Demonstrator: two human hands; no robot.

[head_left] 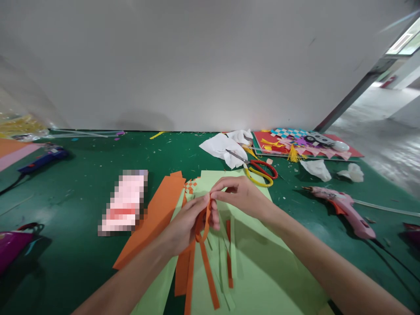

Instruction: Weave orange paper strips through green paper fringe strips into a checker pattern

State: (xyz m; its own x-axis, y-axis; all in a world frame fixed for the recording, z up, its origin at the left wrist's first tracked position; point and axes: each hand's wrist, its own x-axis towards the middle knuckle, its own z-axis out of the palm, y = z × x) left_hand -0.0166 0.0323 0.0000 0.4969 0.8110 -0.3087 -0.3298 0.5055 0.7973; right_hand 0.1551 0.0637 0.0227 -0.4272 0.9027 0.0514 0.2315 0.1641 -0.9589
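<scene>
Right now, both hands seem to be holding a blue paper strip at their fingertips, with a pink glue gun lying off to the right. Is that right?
Not quite: the strip isn't blue. The head view shows the left hand and right hand holding an orange paper strip at their fingertips, with a pink glue gun lying off to the right.

Green table [82, 175] beneath paper [275, 275], glue gun [349, 212]

The left hand [189, 221] and right hand [241, 194] pinch a looped orange strip [206, 225] above pale green paper [265, 262].
</scene>
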